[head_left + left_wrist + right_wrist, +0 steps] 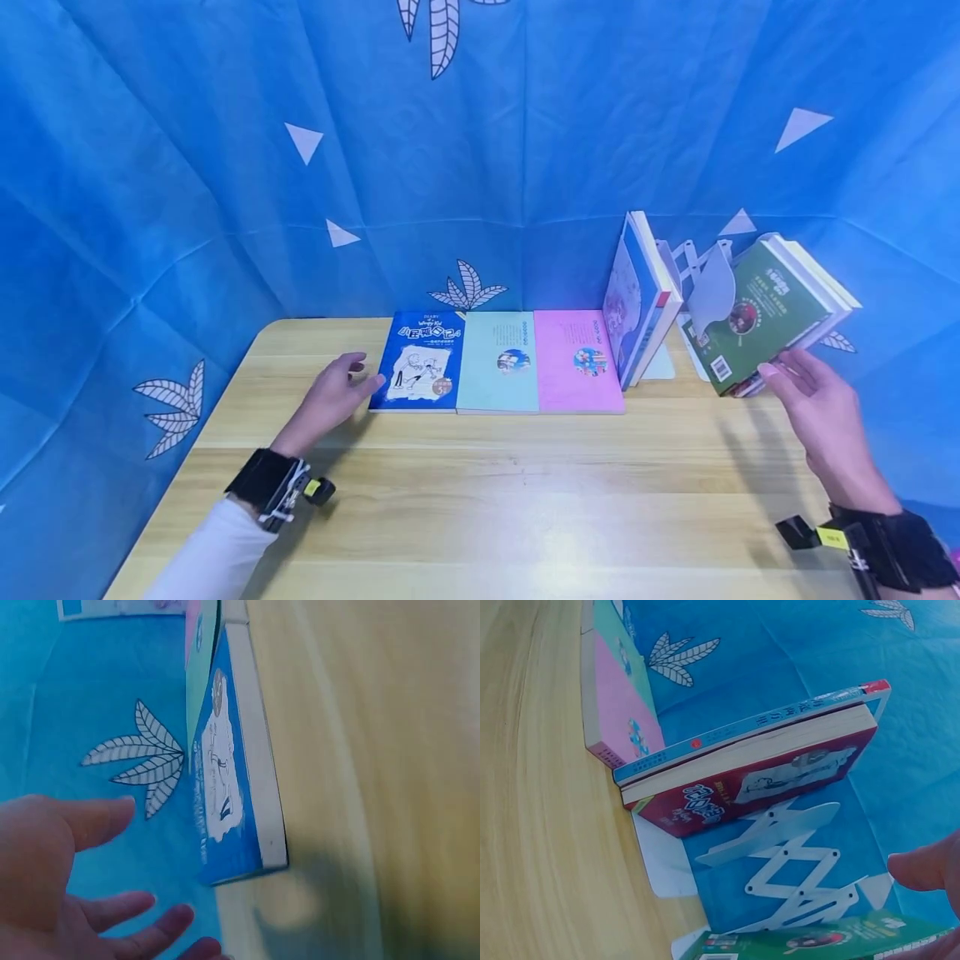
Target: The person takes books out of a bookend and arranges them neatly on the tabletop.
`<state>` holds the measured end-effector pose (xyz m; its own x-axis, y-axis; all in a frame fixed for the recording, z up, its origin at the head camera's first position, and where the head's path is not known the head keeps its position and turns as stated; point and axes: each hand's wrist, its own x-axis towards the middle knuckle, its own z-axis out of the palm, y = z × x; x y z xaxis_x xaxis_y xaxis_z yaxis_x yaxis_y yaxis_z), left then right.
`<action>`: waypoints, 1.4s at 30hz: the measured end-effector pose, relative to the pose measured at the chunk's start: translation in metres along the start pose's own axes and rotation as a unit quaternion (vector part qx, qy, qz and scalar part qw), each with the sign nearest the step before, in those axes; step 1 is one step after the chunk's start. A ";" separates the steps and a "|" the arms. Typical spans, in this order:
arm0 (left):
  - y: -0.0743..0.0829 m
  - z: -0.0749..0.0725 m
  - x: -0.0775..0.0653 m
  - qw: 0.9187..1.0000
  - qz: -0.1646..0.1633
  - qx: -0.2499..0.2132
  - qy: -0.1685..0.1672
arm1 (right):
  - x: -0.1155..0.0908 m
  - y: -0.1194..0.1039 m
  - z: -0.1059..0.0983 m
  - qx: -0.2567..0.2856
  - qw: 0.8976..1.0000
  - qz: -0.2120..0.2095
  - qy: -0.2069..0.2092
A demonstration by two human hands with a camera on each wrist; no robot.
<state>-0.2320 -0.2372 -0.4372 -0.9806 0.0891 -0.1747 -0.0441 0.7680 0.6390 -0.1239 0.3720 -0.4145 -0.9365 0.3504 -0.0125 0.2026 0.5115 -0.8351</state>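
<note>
Left hand (328, 400) spreads empty; right hand (828, 421), grip unclear, is at green rectangular paper book (783, 312), likely stiff, best pinched across its thickness

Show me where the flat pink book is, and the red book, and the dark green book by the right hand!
Pink book (566, 371): head view, on its cover.
Red book (731, 791): right wrist view, on its cover.
Dark green book (782, 312): head view, on its cover.
</note>
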 end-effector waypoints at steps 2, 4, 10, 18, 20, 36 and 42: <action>0.002 -0.001 -0.012 1.000 0.022 0.016 0.012 | 0.001 -0.001 0.001 0.002 1.000 0.001 0.003; 0.003 0.000 -0.025 0.998 0.044 0.034 0.025 | 0.002 -0.001 0.002 -0.001 1.000 0.003 0.010; 0.005 0.007 -0.062 0.991 0.110 0.057 0.053 | 0.006 -0.006 0.006 0.002 1.000 0.014 0.025; 0.017 0.016 -0.095 0.978 0.165 0.110 0.062 | 0.011 -0.014 0.007 -0.035 0.999 0.016 0.018; 0.020 0.019 -0.100 0.974 0.173 0.128 0.069 | 0.013 -0.016 0.008 -0.050 0.999 0.005 0.017; 0.037 0.033 -0.123 0.935 0.263 0.217 0.093 | 0.043 -0.021 0.013 -0.043 0.999 0.000 -0.001; 0.042 0.036 -0.129 0.931 0.272 0.224 0.094 | 0.056 -0.022 0.019 0.004 1.000 0.004 0.008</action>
<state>-0.1005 -0.1942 -0.4147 -0.8526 0.4621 0.2439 0.5117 0.8331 0.2100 -0.1859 0.3651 -0.4076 -0.9303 0.3667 -0.0103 0.2074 0.5027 -0.8392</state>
